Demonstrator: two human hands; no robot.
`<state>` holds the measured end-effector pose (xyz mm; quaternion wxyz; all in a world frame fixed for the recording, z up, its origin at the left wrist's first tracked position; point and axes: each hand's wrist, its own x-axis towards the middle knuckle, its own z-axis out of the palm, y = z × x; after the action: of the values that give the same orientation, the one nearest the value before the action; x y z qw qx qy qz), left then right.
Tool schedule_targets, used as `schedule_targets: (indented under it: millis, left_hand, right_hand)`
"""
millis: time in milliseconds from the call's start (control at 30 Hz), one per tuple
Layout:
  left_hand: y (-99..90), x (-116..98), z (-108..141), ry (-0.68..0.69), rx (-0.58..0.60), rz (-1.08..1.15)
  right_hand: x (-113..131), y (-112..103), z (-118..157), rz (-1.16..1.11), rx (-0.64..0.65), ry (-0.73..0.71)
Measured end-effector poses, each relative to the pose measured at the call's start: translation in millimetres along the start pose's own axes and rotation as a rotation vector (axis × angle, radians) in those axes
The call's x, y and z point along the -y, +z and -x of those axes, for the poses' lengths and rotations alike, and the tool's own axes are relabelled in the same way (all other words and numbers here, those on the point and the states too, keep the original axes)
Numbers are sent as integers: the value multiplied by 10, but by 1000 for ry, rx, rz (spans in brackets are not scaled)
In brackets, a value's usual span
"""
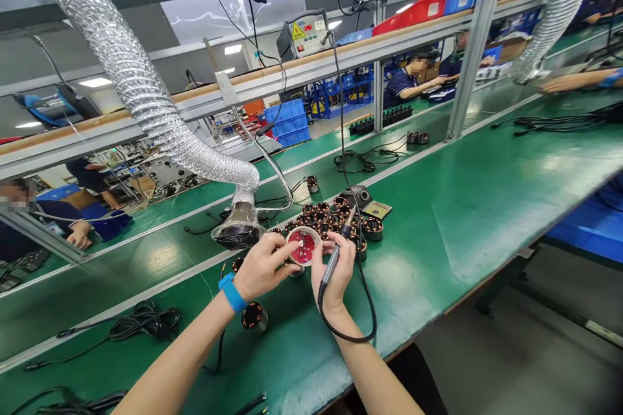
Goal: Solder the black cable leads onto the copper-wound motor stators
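Observation:
Both my hands are at a round, pale-rimmed piece (305, 253) with a red inner face and small shiny bits on it. My left hand (265, 266), with a blue wristband, has its index fingertip over the red face and its thumb at the lower edge. My right hand (335, 272) grips a soldering iron (331, 264) pointing up, and its thumb lies along the piece's right rim. Just behind are several motor stators (321, 213) with copper windings. Another stator (254, 316) stands below my left wrist.
A fume hood (237, 230) on a silver duct hangs left of my hands. An iron stand (360, 196) and yellow sponge (378, 209) are behind. The iron's cable loops round my right wrist. Black cables (146, 321) lie left. Co-workers sit across the bench.

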<state>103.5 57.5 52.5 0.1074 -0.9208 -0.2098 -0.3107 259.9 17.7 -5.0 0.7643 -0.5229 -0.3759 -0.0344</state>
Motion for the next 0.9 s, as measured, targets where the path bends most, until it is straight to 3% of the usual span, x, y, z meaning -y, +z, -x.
schedule_targets:
  millis: [67, 100, 167, 200, 267, 367, 467, 800, 900]
  left_hand:
    - [46, 140, -43, -252, -50, 36]
    - [85, 216, -75, -396, -6, 22]
    - [201, 360, -149, -605, 186, -37]
    - [275, 422, -183, -646, 292, -59]
    - [436, 522, -230, -668, 432, -73]
    - [635, 618, -254, -697, 529, -81]
    - [705, 658, -256, -722, 583, -79]
    - [455, 307, -90, -587, 579, 136]
    - [400, 305, -151, -562, 514, 169]
  right_hand:
    - [-25, -4, -21, 40, -30, -6]
    - [-33, -6, -31, 51, -46, -6]
    - [-39, -13, -47, 48, -63, 5]
    - [-38, -16, -53, 42, -63, 11]
    - [-35, -21, -59, 40, -65, 10]
    - [-37, -29, -62, 42, -75, -11]
    - [-40, -39, -66, 31, -76, -15]
    - [17, -59, -83, -10, -102, 30]
    - [15, -58, -86, -24, -117, 54]
